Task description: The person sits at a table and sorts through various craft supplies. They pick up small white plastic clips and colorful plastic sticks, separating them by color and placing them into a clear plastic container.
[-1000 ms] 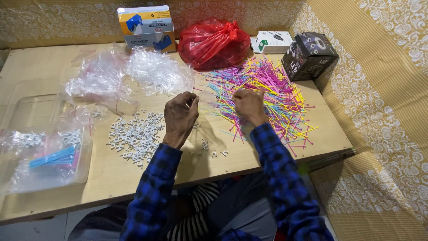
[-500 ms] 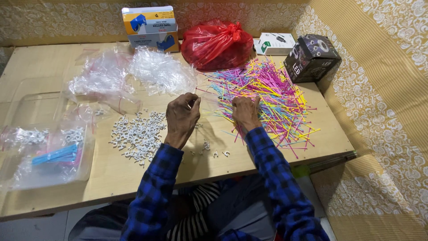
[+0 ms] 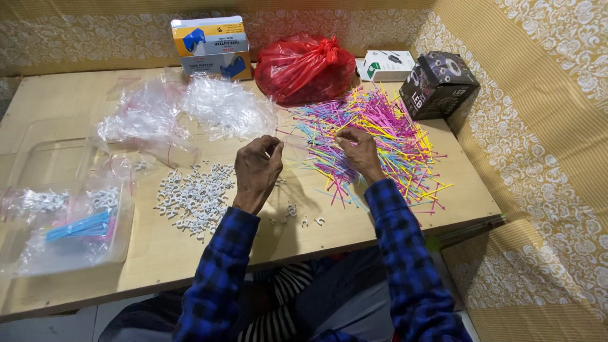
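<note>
While the left hand (image 3: 258, 166) pinches a thin clear bag (image 3: 288, 150), the right hand (image 3: 359, 150) picks coloured cable ties (image 3: 386, 136) from the pile. Behind stand a yellow-blue box (image 3: 209, 44), a red bag (image 3: 304, 60) and a black box (image 3: 438, 83).

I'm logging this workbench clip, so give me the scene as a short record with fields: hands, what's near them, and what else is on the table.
left hand: left hand raised over the table, fingers curled shut; anything held is too small to tell
right hand: right hand on the pile of coloured cable ties, fingers pinched among them
near the hands: heap of small white clips
back of table: red plastic bag, tape dispenser box, black box, white box
left side: clear plastic bags, clear container with filled packets
</note>
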